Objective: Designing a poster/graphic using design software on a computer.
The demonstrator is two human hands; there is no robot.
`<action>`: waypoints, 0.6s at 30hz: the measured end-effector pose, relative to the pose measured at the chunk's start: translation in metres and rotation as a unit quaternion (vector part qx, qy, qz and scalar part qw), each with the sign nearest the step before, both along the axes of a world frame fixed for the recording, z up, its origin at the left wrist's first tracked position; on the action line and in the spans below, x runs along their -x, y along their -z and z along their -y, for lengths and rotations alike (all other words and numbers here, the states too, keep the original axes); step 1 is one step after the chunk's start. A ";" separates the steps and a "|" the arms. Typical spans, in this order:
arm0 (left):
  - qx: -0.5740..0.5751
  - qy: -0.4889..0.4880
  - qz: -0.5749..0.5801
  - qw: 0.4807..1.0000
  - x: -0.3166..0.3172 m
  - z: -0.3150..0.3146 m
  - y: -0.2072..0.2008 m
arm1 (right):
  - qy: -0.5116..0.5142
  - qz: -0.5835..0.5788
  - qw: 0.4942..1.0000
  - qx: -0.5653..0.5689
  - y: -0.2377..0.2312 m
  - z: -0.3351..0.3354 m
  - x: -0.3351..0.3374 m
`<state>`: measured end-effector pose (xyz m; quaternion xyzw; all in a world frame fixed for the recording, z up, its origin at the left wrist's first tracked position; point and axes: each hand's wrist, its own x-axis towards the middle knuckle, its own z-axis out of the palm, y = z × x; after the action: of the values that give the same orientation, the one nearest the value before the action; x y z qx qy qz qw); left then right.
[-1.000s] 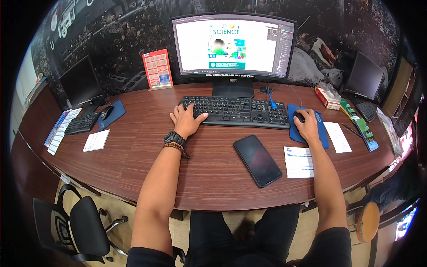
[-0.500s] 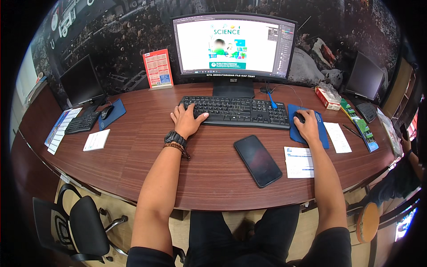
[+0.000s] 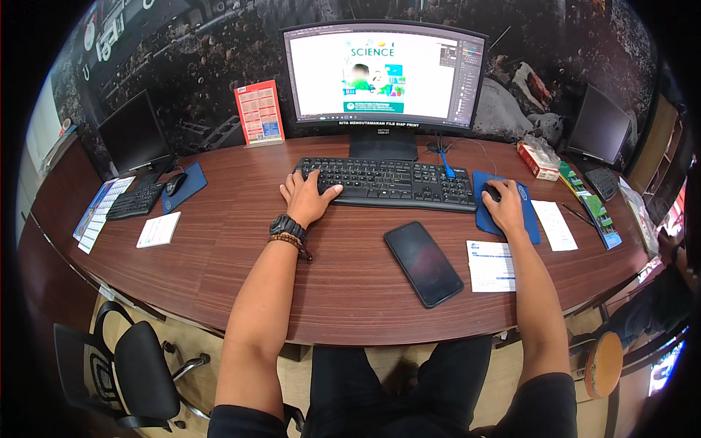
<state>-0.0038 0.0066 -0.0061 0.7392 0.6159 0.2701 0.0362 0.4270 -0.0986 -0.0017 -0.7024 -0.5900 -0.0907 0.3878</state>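
Note:
My left hand (image 3: pixel 308 198) rests on the left end of a black keyboard (image 3: pixel 394 181), its fingers spread over the keys and the thumb stretched to the right. Over a black computer mouse (image 3: pixel 493 193) curls my right hand (image 3: pixel 505 210), hiding part of it. The mouse sits on a blue mouse pad (image 3: pixel 531 228). Behind the keyboard stands a curved monitor (image 3: pixel 314 80), lit with a colourful cover design and tool panels at the right. A blue plug on a cable (image 3: pixel 450 172) lies across the keyboard's right part.
A dark smartphone (image 3: pixel 423 264) lies between my forearms. Near my right wrist are a printed slip (image 3: pixel 491 267) and a white paper (image 3: pixel 555 226). A red desk calendar (image 3: pixel 259 113) stands left of the monitor. Side monitors flank the desk; an office chair (image 3: pixel 146 372) is at lower left.
My hands stay in the same places on the keyboard and mouse. At the far right edge, another person's arm has shifted slightly.

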 end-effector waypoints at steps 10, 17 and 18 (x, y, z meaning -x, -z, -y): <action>0.005 -0.001 -0.001 1.000 0.001 -0.002 0.000 | -0.001 0.002 1.000 -0.009 0.002 -0.002 -0.001; 0.003 0.000 0.001 1.000 0.001 -0.001 0.000 | -0.002 -0.001 1.000 -0.007 0.002 -0.002 -0.001; 0.003 0.000 0.001 1.000 0.001 -0.001 0.000 | 0.000 -0.002 1.000 -0.007 0.002 -0.001 -0.001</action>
<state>-0.0044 0.0076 -0.0065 0.7390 0.6165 0.2689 0.0385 0.4277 -0.0972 -0.0036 -0.6999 -0.5886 -0.0931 0.3938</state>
